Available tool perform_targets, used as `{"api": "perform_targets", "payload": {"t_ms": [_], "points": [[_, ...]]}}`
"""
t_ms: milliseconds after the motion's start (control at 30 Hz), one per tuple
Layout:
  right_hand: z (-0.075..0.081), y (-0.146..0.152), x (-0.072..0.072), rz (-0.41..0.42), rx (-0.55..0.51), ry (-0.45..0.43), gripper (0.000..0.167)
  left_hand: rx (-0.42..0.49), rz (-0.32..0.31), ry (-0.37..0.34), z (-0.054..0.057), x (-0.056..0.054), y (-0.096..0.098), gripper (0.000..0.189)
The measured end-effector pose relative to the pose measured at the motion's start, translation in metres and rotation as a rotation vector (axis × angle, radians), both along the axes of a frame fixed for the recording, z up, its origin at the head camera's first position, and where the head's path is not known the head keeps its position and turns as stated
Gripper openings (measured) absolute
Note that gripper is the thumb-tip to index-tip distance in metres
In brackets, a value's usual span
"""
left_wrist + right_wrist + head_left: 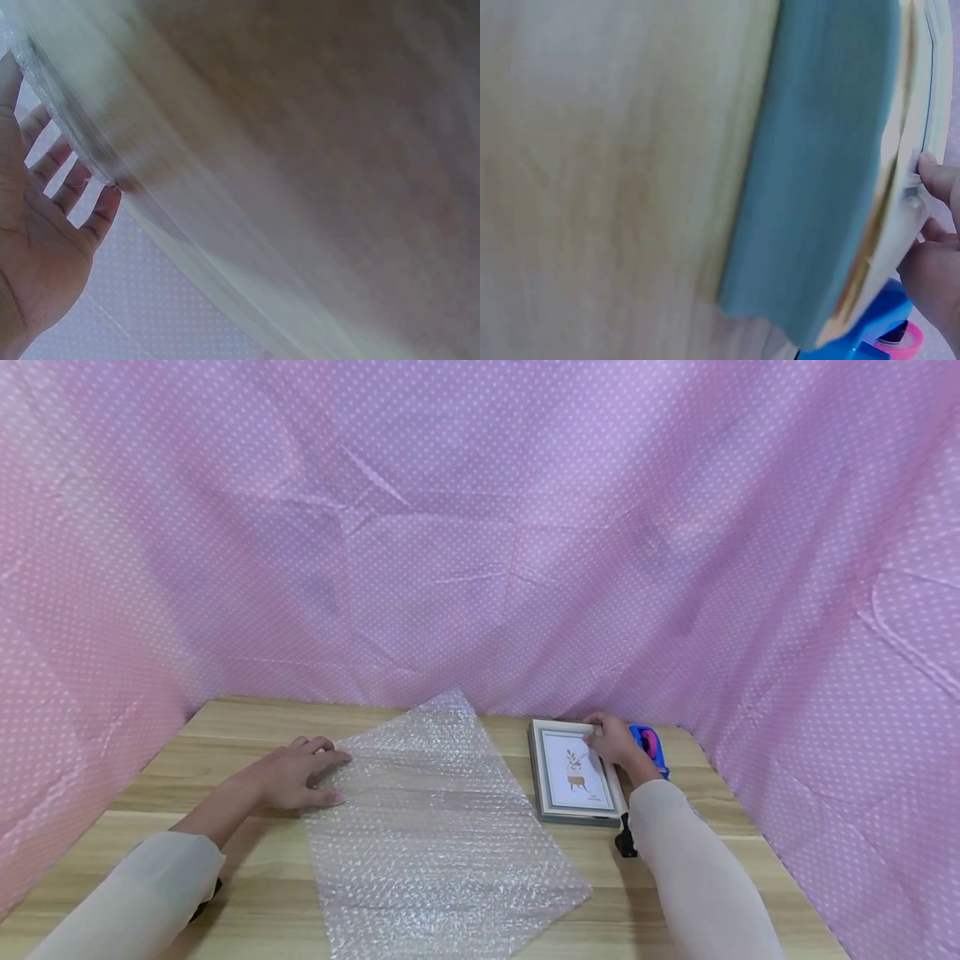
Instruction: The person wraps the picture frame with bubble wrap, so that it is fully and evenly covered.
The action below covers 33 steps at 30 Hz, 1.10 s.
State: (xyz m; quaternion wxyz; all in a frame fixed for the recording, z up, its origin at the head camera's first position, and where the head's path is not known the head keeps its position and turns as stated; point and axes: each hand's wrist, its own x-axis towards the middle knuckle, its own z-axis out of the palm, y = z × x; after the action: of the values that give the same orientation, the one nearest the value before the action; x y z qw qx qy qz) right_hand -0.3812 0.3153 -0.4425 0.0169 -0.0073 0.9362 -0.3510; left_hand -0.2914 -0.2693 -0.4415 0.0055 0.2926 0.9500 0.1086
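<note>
A sheet of bubble wrap (442, 835) lies flat and askew on the table. My left hand (300, 774) touches its left edge, fingers spread and fairly straight; in the left wrist view the fingertips of the left hand (52, 210) meet the wrap's edge (64, 124). To the right of the sheet is a picture frame (576, 774) with a plant drawing behind its pane. My right hand (617, 743) grips its upper right side, and the right wrist view has the thumb (937, 178) over the front rim. Part of that hand's fingers is hidden.
Just beyond my right wrist stands a blue tape dispenser (651, 750) with a pink roll (901, 341), partly covered by the arm. Pink dotted cloth (480, 543) encloses the back and sides of the wooden table (262, 718).
</note>
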Motion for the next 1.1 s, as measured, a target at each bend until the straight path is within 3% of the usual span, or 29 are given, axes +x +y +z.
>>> {"api": "perform_targets", "payload": {"t_ms": [167, 833, 1100], "points": [[0.008, -0.001, 0.003, 0.041, 0.036, 0.020, 0.033, -0.008, 0.009, -0.011, -0.001, 0.000, -0.001, 0.080], [0.070, 0.010, 0.021, 0.233, 0.065, 0.138, 0.025, -0.001, 0.001, -0.017, 0.003, 0.003, 0.001, 0.079], [0.090, 0.020, 0.033, 0.298, -0.013, 0.102, 0.022, 0.002, 0.006, -0.020, 0.004, 0.006, 0.001, 0.078]]}}
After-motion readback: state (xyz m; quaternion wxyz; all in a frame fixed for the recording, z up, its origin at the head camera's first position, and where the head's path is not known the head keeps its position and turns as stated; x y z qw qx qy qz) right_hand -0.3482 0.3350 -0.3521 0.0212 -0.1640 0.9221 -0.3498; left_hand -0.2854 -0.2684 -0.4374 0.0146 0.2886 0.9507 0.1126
